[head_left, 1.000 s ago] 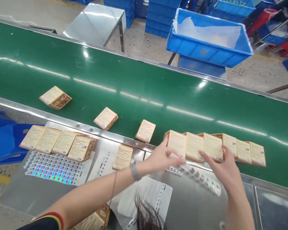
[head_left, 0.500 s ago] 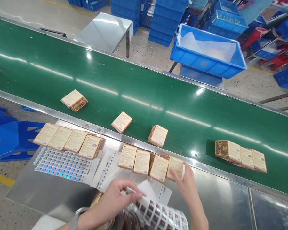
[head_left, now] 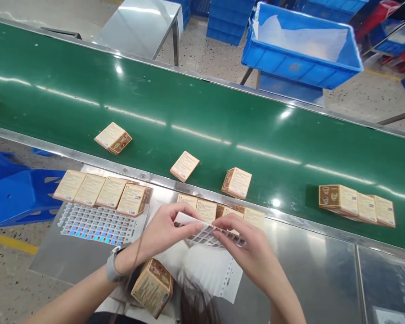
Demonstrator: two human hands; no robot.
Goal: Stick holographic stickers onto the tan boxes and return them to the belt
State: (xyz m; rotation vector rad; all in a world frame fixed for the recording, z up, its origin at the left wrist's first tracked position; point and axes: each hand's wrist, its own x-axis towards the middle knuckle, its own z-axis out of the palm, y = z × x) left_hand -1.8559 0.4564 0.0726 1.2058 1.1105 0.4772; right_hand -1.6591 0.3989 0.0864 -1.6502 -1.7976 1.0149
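Pinched between the thumb and fingers of my left hand (head_left: 175,227) is one edge of a sticker sheet (head_left: 207,236), covered in small dark labels. My right hand (head_left: 243,238) has its thumb and forefinger at the same sheet's upper edge, closed on it or on a label; the fingertips hide which. Just behind the sheet stands a row of small cream boxes (head_left: 206,209), partly covered by my hands. To the left, another row of cream boxes (head_left: 92,189) rests beside a second sticker sheet (head_left: 94,225). Below my left wrist sits a brown box (head_left: 153,285).
Beyond the steel table (head_left: 310,252) runs a green conveyor belt (head_left: 202,119) carrying several boxes, among them a group of three (head_left: 357,204). A blue crate (head_left: 300,49) with white lining stands past the belt. At left is a blue plastic stool (head_left: 20,195).
My right hand has left the rightmost box of the near row and come to the sticker sheet. My left hand has lifted the sheet up in front of the boxes. Belt boxes appear shifted rightward.
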